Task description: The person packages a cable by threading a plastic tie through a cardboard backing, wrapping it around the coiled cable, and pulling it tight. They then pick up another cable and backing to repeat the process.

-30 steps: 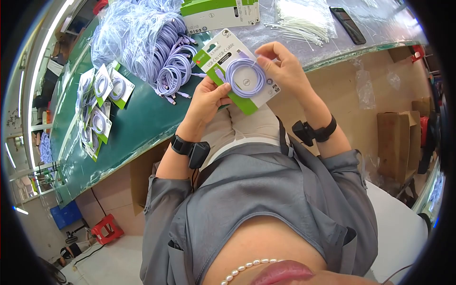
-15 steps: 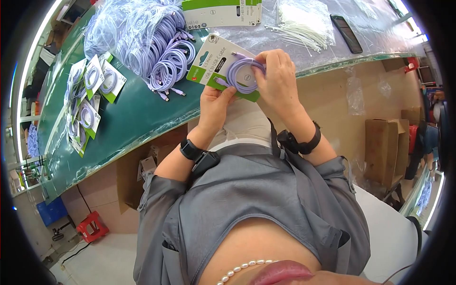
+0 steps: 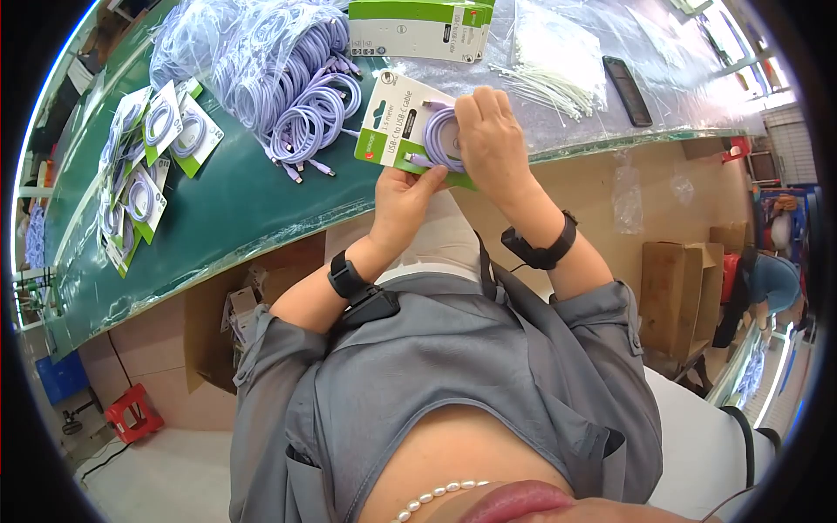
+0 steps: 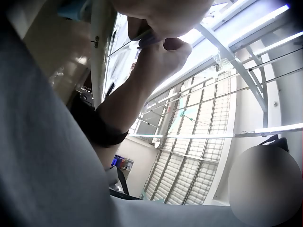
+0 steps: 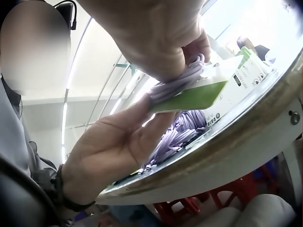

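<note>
My left hand (image 3: 403, 207) pinches the lower edge of a green and white cable card (image 3: 380, 131), with the thumb on its front. On the card lies a coiled lilac USB-C cable (image 3: 438, 138), its connectors toward the card's printed side. My right hand (image 3: 493, 144) has its fingers curled over the coil's right side and hides that part of the card. In the right wrist view the coil (image 5: 182, 82) stands up from the card under the right fingers. The left wrist view shows both hands close together, with the card mostly hidden.
A heap of lilac cables (image 3: 288, 78), partly under clear plastic, lies on the green table (image 3: 235, 200). Carded cables (image 3: 144, 166) lie at the left. Behind are a stack of cards (image 3: 418, 39), white cable ties (image 3: 558, 78) and a phone (image 3: 627, 91). Cardboard boxes (image 3: 676, 296) stand at right.
The right hand has gone from raised fingers at the coil's right edge to gripping over it. The card has turned slightly and sits a little further left, in both hands.
</note>
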A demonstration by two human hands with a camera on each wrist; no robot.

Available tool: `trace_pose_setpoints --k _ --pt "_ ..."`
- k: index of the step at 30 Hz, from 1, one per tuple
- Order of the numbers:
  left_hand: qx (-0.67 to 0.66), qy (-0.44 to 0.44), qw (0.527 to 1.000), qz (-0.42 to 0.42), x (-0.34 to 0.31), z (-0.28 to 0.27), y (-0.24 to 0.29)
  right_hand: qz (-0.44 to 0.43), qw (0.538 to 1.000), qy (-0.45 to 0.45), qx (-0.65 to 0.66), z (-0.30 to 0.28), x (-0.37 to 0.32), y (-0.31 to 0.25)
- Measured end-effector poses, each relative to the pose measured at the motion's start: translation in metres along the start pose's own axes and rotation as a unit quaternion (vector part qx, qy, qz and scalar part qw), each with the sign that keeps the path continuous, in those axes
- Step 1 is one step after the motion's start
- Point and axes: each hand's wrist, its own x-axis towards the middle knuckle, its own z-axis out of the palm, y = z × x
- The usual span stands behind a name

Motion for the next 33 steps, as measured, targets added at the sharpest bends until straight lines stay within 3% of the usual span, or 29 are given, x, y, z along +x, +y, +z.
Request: trace_pose_setpoints --k 11,14,19,20,22,23,26,30,31,33 --pt "0.008 0.009 0.998 -0.058 0.014 -0.003 -0.012 0.009 0.997 -0.065 -0.033 0.018 -0.021 0.019" --pt "0.017 0.014 0.999 -0.036 0.017 -0.008 -0.012 0.026 0.994 0.04 0.1 0.025 -0.026 0.017" --pt "-0.055 0.022 0.997 -0.043 0.017 -0.013 -0.003 0.051 0.984 0.038 0.165 0.013 -0.024 0.029" --pt "-0.063 0.023 0.997 -0.044 0.017 -0.014 0.0 0.141 0.952 0.061 0.265 0.006 -0.021 0.032" --pt "-0.07 0.021 0.996 -0.043 0.018 -0.016 0.006 0.305 0.834 0.106 0.447 -0.009 -0.015 0.039" --pt "-0.09 -0.01 0.994 -0.058 0.016 -0.019 0.01 0.305 0.834 0.11 0.446 -0.013 -0.013 0.045" --pt "-0.129 -0.076 0.984 -0.094 0.011 -0.023 0.016 0.269 0.763 -0.139 0.572 -0.019 -0.009 0.061" --pt "-0.123 -0.106 0.98 -0.117 0.003 -0.025 0.016 0.207 0.711 -0.225 0.633 -0.002 -0.015 0.051" --pt "-0.116 -0.105 0.981 -0.117 0.002 -0.025 0.016 0.207 0.71 -0.227 0.634 -0.002 -0.015 0.051" --pt "-0.102 -0.101 0.983 -0.118 -0.001 -0.026 0.015 0.075 0.858 -0.186 0.473 -0.007 -0.013 0.053"
